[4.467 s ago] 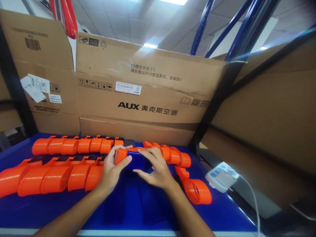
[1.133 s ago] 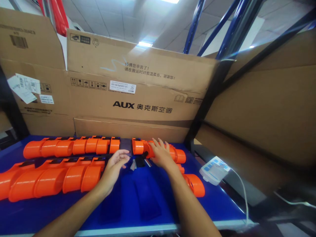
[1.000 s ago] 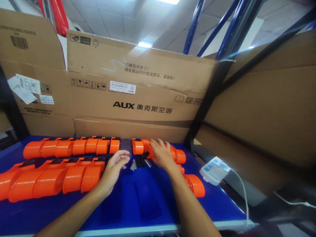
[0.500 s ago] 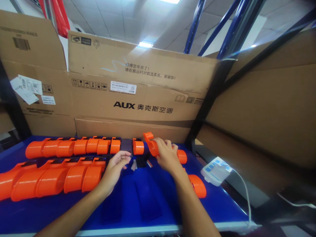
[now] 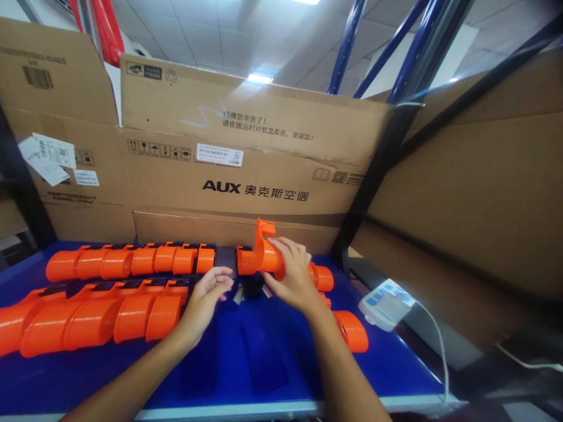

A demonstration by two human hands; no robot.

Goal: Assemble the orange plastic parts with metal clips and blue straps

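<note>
In my right hand [image 5: 290, 272] is an orange plastic ring-shaped part [image 5: 266, 249], lifted above the blue table with its flat tab pointing up. The thumb is on its near side and the fingers reach over its top. Empty and loosely curved, my left hand [image 5: 213, 284] is near a dark flat panel [image 5: 226, 262], thumb and fingers a little apart. A similar orange piece [image 5: 245, 262] is right of that panel, partly behind the held one. Below lie a small black item [image 5: 253, 288] and small pale scraps [image 5: 238, 295] that I cannot identify.
Two rows of orange pieces [image 5: 90, 319] line the left of the blue table [image 5: 246, 357]. More orange pieces [image 5: 352, 331] lie right of my arm. A white-and-blue device [image 5: 387, 303] with a cable is at the right edge. Behind stands a cardboard sheet [image 5: 259, 176].
My right hand has drawn slightly left and turned the orange part so its tab stands more upright. My left hand has barely moved.
</note>
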